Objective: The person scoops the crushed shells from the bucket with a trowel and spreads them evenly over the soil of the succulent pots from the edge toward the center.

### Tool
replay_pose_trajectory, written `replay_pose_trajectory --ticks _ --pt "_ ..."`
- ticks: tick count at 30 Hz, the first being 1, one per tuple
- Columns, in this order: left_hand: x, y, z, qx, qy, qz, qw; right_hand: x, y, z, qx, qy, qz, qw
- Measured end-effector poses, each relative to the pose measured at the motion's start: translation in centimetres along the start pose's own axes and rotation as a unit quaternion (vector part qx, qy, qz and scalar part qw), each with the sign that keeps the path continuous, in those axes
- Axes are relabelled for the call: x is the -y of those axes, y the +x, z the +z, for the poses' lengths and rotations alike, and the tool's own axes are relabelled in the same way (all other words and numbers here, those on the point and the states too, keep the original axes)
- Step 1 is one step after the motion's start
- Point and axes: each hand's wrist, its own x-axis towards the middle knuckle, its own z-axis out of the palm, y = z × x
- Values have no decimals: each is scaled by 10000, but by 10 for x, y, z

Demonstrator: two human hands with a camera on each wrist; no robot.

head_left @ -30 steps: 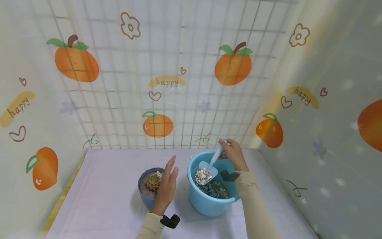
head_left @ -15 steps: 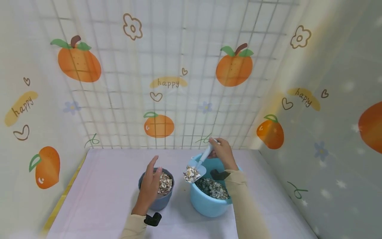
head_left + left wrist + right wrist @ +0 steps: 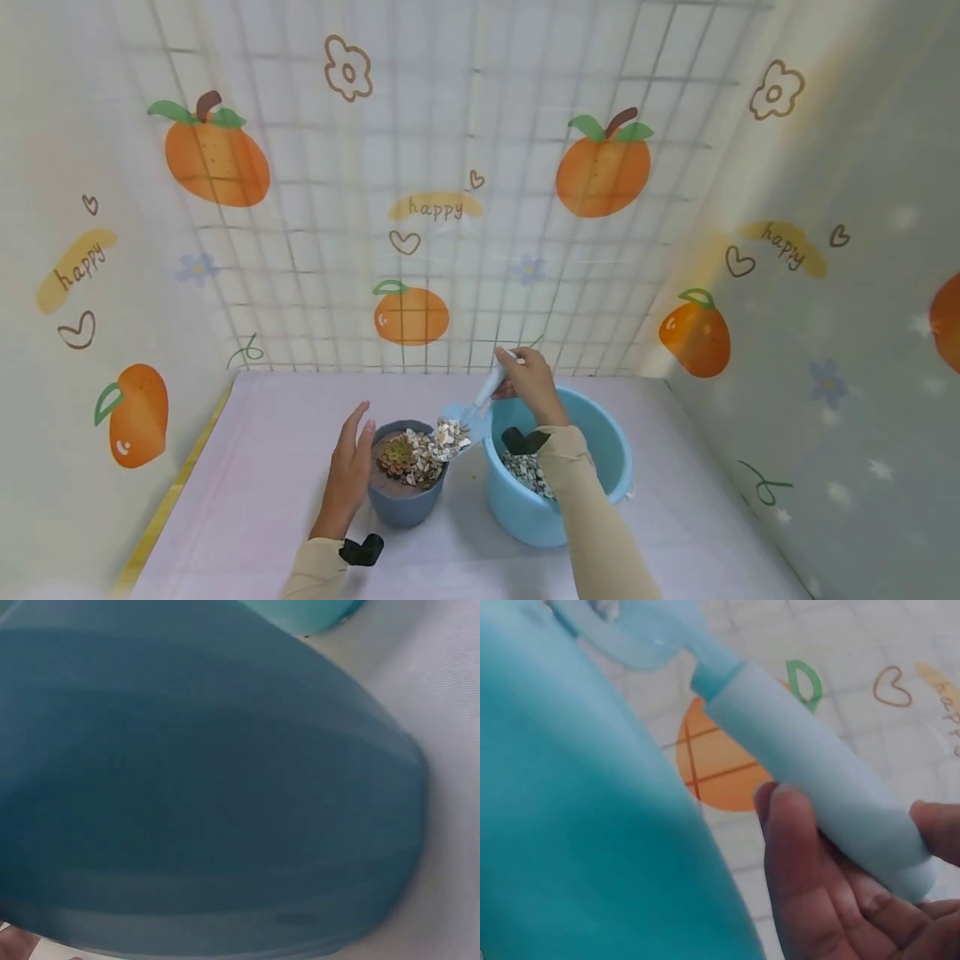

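My right hand (image 3: 531, 385) grips the pale blue handle of a small garden scoop (image 3: 491, 387). Whitish stone chips (image 3: 452, 437) heap on its blade, over the right rim of a blue-grey flower pot (image 3: 407, 505). In the pot sits a reddish-green succulent (image 3: 396, 454), with similar chips on its right side and brown soil on its left. My left hand (image 3: 348, 473), fingers extended, is at the pot's left side; contact is unclear. The pot's wall (image 3: 217, 787) fills most of the left wrist view. The right wrist view shows fingers and thumb around the scoop handle (image 3: 810, 765).
A light blue bucket (image 3: 525, 521) stands right of the pot, with grey-white stone chips (image 3: 527, 472) inside; my right forearm crosses over it. A pale cloth covers the table (image 3: 247, 500). A fruit-printed curtain over a wire grid (image 3: 435, 250) rises behind.
My right hand has carried the loaded scoop left from above the bucket to the pot's rim. My left hand has moved left, from in front of the pot to its left side, uncovering the succulent.
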Motion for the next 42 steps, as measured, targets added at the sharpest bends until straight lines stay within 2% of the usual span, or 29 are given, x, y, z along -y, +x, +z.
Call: replay_pose_trajectory --ticks 3,6,12,16,23,28,42 --pt "9 -2 5 88 -100 -221 9997 -4 1 7 43 46 48 10000" --pt "16 -5 10 150 -182 -280 9993 -8 0 13 -3 52 77 10000" --pt "21 -8 14 -9 -238 -188 9995 -9 -2 19 -145 -157 41 9998" --pt "24 -10 15 -55 -336 -211 9992 -11 -4 19 -95 -254 56 9996" --pt "28 -10 16 -81 -1036 -197 9944 -11 -5 21 100 -247 -52 9996" --pt "33 -9 21 -221 -1221 -62 9922 -9 -5 21 148 -270 -69 9995" --pt "27 -14 28 -557 -1324 -49 9896 -10 -2 23 490 -214 -105 9985"
